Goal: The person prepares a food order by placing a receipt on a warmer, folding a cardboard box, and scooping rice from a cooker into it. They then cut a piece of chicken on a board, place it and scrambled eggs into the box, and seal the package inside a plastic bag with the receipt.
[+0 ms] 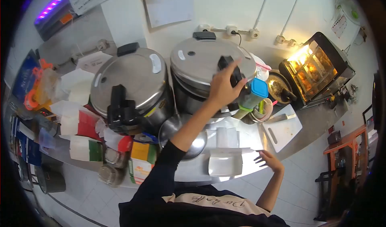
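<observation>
Two large metal pots stood side by side at the back of the worktop [251, 136], and the left hand [226, 89] was at the one farther right. Its lid [197, 60] lay on top, and the forefinger reached over the black handle [225, 62] at the front, with the thumb spread away from it; whether the fingers were clamped on the handle, I could not tell. The right hand [271, 161] was empty, its fingers apart, just beside an open white box [225, 164] near the front edge. The step in hand seemed to be working that handle. Any lift from there would have called for a firm hold around it, clear of the blue-topped container [258, 88] close by.
</observation>
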Demonstrator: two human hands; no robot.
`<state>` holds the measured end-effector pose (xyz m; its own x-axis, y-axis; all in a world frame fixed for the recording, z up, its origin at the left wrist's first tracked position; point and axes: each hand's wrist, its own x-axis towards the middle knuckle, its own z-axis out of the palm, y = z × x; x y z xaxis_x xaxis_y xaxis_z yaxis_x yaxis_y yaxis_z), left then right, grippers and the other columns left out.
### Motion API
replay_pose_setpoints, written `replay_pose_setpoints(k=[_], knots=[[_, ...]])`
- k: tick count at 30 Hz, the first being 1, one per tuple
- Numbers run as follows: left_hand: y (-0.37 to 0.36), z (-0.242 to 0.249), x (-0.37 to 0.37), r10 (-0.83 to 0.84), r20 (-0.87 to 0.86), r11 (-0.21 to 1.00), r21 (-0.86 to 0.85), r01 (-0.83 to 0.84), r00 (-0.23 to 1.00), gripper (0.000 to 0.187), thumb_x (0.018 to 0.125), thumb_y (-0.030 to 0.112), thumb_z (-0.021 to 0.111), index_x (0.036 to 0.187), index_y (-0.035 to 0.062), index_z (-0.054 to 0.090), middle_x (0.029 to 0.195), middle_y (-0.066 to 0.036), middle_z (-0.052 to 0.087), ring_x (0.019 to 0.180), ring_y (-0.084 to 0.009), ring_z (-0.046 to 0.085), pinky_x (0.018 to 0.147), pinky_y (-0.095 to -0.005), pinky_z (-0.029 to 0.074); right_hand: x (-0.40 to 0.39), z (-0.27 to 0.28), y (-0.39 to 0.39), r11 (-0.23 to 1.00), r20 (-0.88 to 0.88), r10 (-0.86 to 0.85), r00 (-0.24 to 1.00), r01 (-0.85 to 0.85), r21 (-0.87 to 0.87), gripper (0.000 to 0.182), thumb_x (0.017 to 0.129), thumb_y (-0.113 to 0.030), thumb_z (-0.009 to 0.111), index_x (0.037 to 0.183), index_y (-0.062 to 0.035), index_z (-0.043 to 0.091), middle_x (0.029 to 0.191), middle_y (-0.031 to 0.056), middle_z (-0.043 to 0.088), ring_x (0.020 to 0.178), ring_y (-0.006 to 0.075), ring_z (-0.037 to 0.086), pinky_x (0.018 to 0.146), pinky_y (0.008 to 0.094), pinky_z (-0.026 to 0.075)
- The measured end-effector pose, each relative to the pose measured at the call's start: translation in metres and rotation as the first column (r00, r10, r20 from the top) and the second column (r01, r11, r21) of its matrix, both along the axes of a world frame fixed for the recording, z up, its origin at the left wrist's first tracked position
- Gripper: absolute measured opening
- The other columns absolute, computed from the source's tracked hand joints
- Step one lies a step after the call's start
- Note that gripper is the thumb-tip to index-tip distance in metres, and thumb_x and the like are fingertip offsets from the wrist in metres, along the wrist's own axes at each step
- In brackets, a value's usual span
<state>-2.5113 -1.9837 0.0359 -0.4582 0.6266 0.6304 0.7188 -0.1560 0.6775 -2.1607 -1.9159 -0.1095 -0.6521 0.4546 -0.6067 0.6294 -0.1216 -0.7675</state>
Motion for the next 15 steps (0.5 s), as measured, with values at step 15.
replay_pose_setpoints(k=[15], knots=[[0.140,0.194,-0.114,0.223,-0.089,0.923,-0.301,-0.240,0.971,0.096,0.059,0.048,0.068,0.124,-0.0159,0.040,0.120,-0.034,0.049,0.113,-0.0360,0.052,0.094,-0.0330,0.042,-0.397,0.060,0.162,0.041,0.474,0.574,0.668,-0.601,0.798,0.073,0.058,-0.026,0.080,0.121,-0.0100,0.048,0.114,0.0189,0.054,0.107,0.0315,0.054,0.085,0.0435,0.047]])
